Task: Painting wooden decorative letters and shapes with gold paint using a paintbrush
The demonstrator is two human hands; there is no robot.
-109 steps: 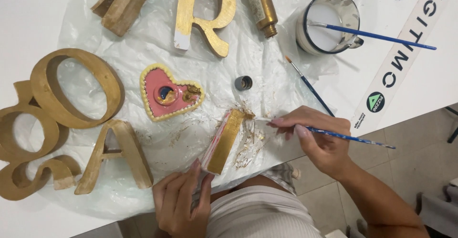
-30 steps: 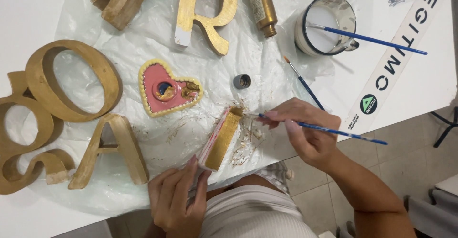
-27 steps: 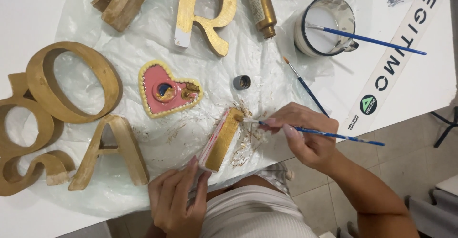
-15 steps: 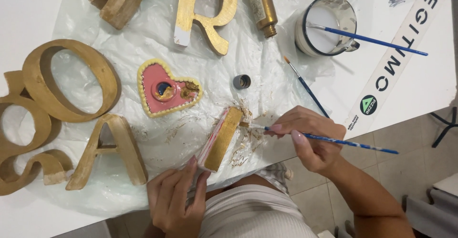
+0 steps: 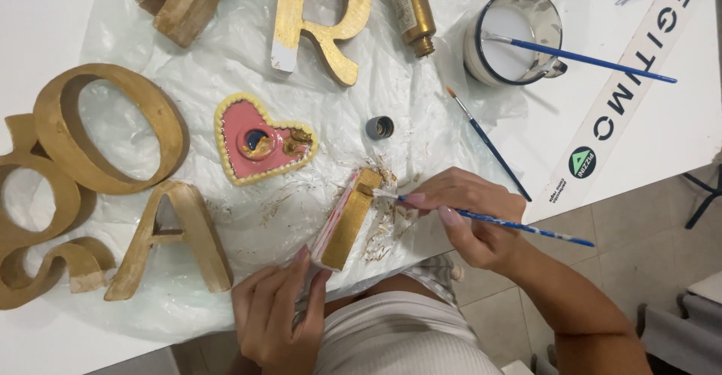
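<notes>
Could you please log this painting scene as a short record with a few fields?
Left hand: left hand steadies a gold-edged block tilted on edge.
Right hand: right hand holds a blue paintbrush, bristles at the block's top end.
Surface: white table with plastic sheet.
Nearby: pink heart palette, gold letters, mug, gold bottle.

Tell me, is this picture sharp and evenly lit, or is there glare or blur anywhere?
Head view: bright, even light with soft, faint shadows; the white table is nearly washed out; mild sheen on the crinkled plastic sheet and the gold bottle; the right hand with its blue brush and the left hand look sharp; wide-angle lens slightly bends the edges.
</notes>
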